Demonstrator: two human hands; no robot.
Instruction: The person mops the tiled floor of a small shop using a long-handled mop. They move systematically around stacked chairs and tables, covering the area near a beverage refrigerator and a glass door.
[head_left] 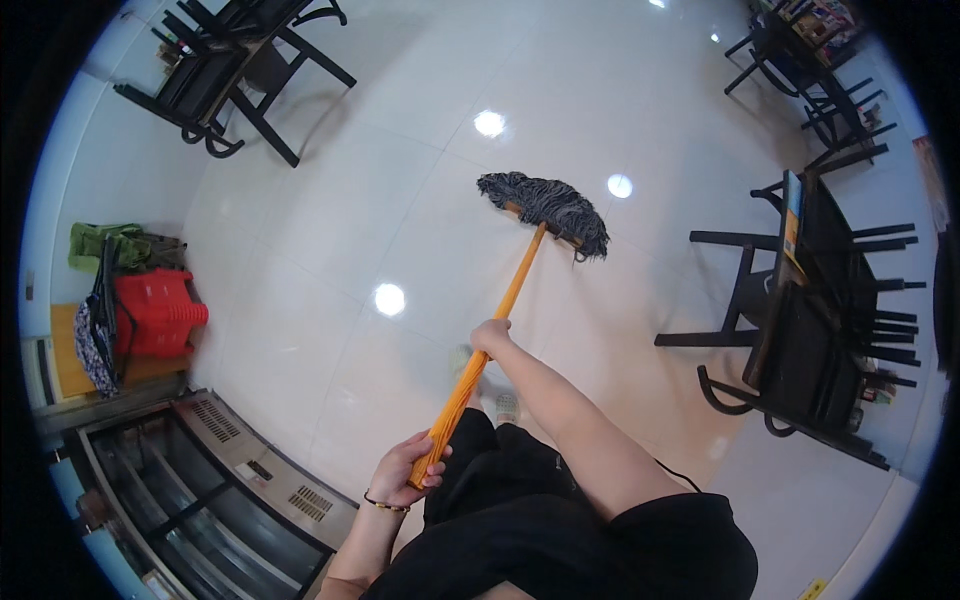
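A mop with an orange wooden handle (pixel 519 277) slants from my body out over the floor. Its head of dark grey strands (pixel 558 208) lies spread on the shiny pale tiles (pixel 330 200), ahead of my feet. My left hand (pixel 408 464), with a bracelet at the wrist, is closed round the handle near its top end. Farther down the handle, my right hand (pixel 490 336) grips it with the fingers wrapped round. Part of my shoes (pixel 507 408) shows below the right forearm.
Dark tables with upturned chairs stand at the right (pixel 800 310), far right (pixel 810 80) and far left (pixel 240 70). Stacked red baskets (pixel 160 312) sit by the left wall beside a folded umbrella (pixel 95 340). A glass-fronted cabinet (pixel 190 500) is at the near left.
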